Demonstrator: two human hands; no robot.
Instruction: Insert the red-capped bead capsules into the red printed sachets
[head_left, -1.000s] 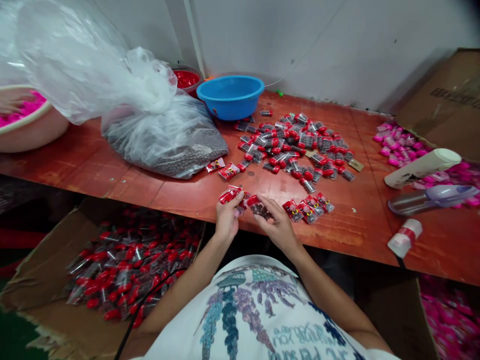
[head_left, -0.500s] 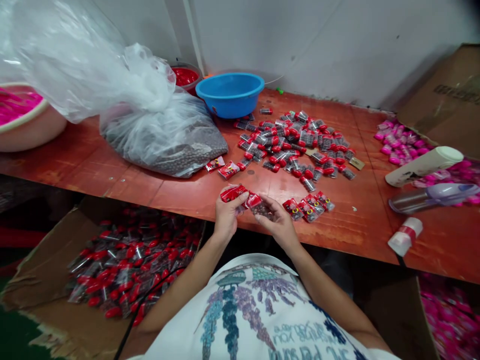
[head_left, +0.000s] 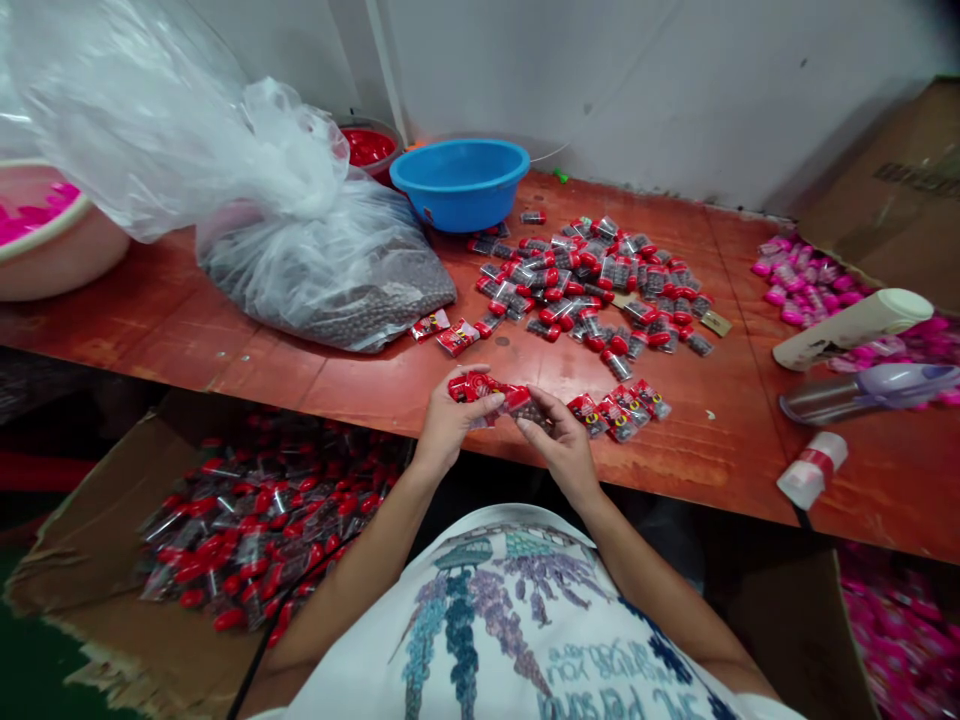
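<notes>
My left hand (head_left: 448,425) pinches a small red label packet (head_left: 472,386) at the front edge of the red-brown table (head_left: 225,340). My right hand (head_left: 564,448) grips a small red-capped clear tube of dark beads (head_left: 523,405) right beside it; the two items touch. Three similar packed tubes (head_left: 619,412) lie just right of my right hand. A pile of several red-capped tubes (head_left: 592,290) spreads across the table's middle. Two loose red label packets (head_left: 446,333) lie near the bag.
A clear plastic bag of dark beads (head_left: 330,280) lies at left, with a blue basin (head_left: 459,183) and a red-filled bowl (head_left: 367,148) behind. A pink-filled basin (head_left: 45,235) stands far left. Pink tubes (head_left: 806,285), a white bottle (head_left: 851,325) and a handheld tool (head_left: 862,392) lie right. A carton of finished tubes (head_left: 255,520) sits below.
Both hands lifted slightly and drew together, bringing the red packet against the tube. The view shifted a little downward.
</notes>
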